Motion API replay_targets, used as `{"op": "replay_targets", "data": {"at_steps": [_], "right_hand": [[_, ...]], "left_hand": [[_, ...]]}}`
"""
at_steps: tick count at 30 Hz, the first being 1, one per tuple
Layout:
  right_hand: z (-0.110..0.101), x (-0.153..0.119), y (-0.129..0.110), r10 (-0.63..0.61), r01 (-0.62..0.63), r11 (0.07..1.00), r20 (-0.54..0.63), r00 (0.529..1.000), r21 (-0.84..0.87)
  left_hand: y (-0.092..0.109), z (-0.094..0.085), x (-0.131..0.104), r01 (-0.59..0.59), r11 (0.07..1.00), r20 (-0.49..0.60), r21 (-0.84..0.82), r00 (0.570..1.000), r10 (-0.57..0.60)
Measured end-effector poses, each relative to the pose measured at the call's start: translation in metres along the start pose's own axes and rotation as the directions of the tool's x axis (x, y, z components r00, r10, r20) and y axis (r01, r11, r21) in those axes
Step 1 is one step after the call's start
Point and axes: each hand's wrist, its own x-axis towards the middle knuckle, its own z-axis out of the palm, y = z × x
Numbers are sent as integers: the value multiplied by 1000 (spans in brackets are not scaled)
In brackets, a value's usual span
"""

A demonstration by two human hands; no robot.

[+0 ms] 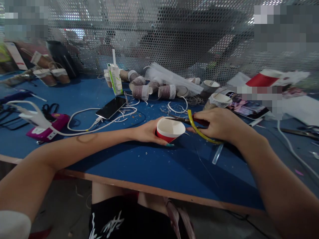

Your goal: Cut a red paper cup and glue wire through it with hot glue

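A red and white paper cup [165, 136] is tilted in my left hand [148, 132], whose fingers wrap round its left side. In my right hand [219, 124] are dark scissors [184, 120], their blades reaching over the cup's rim. A yellow strip [199, 132], perhaps a measuring tape, curves down beside the scissors and under my right hand. Just below that hand a clear stick [217, 153] lies on the blue table [149, 169].
Twine-wrapped cups [141, 93] stand and lie along the back by a mesh panel. A drink carton [115, 79], a phone with a cable [111, 108] and a purple power strip [48, 127] are on the left. More scissors [299, 132] lie right.
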Motion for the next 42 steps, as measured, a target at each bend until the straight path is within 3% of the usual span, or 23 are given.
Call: {"op": "replay_targets", "data": {"at_steps": [8, 13, 19, 23, 27, 29, 30, 32, 34, 42], "right_hand": [[-2, 3, -3, 7, -5, 999, 67, 998, -32], [4, 4, 1, -40, 40, 999, -7, 999, 10], [5, 6, 6, -86, 84, 996, 46, 995, 31], [6, 4, 5, -3, 4, 999, -12, 1000, 32], [12, 3, 7, 177, -146, 975, -186, 967, 167], [17, 3, 5, 335, -251, 902, -202, 920, 352], [20, 4, 3, 438, -323, 815, -148, 887, 481], [24, 5, -4, 577, -448, 568, 54, 815, 691], [26, 7, -15, 596, -505, 383, 212, 775, 773], [28, 5, -46, 510, -470, 147, 340, 790, 870]], "left_hand": [[0, 0, 1, -4, 1000, -11, 23, 1000, 5], [1, 0, 1, -4, 1000, -8, 10, 1000, 4], [3, 0, 1, 23, 1000, -14, -17, 1000, -23], [2, 1, 1, 60, 997, -45, -42, 997, -62], [2, 1, 1, 73, 978, -133, -193, 986, -100], [3, 1, 2, 79, 951, -254, -298, 954, -159], [3, 0, 2, 84, 931, -310, -354, 929, -202], [3, -1, 3, 96, 884, -368, -458, 884, -287], [3, -2, 5, 101, 845, -378, -526, 862, -338], [-1, -2, 6, 96, 804, -370, -587, 851, -372]]}}
